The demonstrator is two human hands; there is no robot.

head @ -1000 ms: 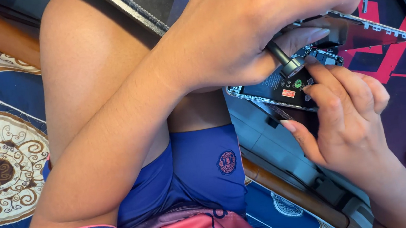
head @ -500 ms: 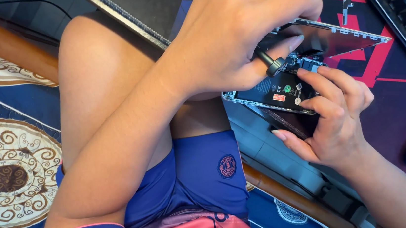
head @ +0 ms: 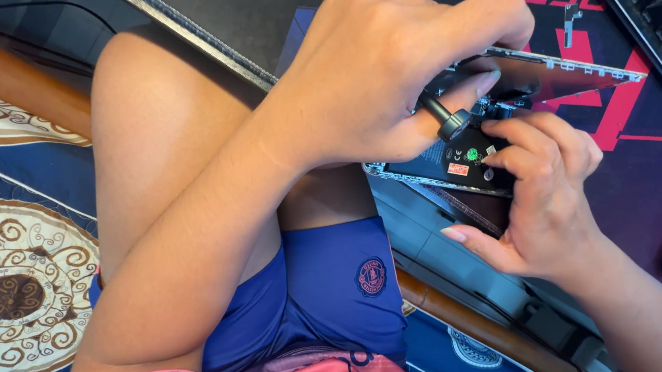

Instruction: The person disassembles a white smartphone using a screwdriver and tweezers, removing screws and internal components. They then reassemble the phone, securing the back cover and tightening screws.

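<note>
Your one view comes from the head camera, which looks steeply down and close over your lap toward the near edge of the desk (head: pixel 654 179), with both your hands at the frame's upper middle.

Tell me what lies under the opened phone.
Under the opened phone shows the dark desk mat with pink markings; the right hand supports its edge, hiding the rest beneath.

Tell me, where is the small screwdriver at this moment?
In the head view, right of centre, the small screwdriver is held in the left hand, its tip over the opened phone that the right hand steadies.
</note>
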